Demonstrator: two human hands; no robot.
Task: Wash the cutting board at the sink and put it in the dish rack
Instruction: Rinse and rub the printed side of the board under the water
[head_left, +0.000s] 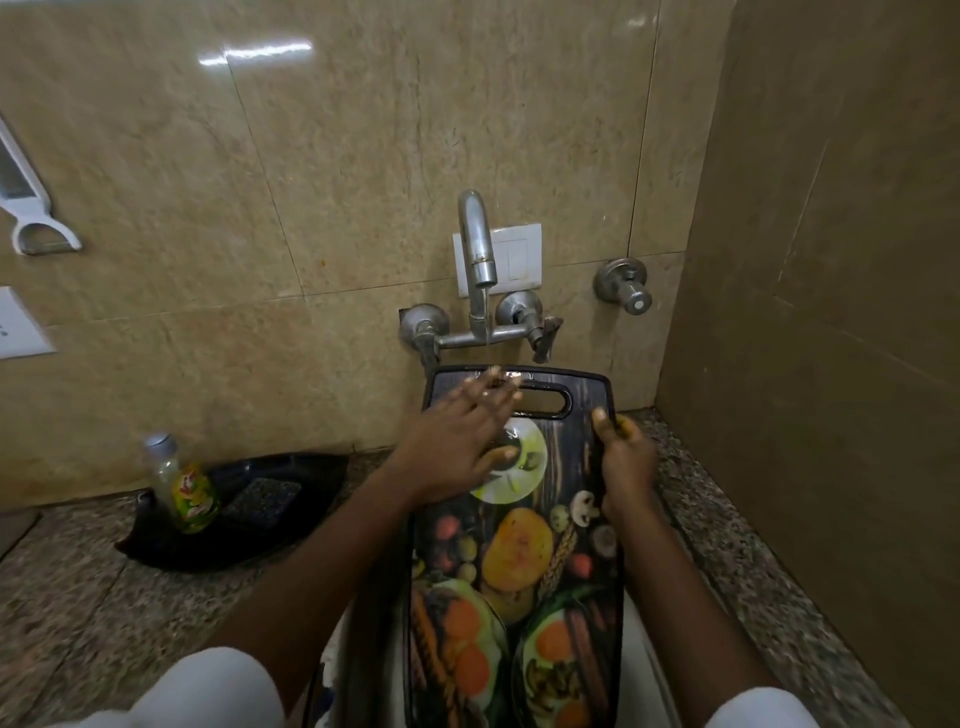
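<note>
While the tap (480, 249) runs, I hold the cutting board (519, 551) over the sink (647, 649): right hand (626, 467) fingers (627, 427) curled round its right edge, left hand (460, 444) pressed flat near the handle slot (545, 402), wall (810, 364) close right.

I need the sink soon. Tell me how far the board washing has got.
Done: the cutting board is under the tap. In hand: right hand grips its edge, left hand presses flat near the handle slot. Left: finishing the wash and racking; no rack in view.
</note>
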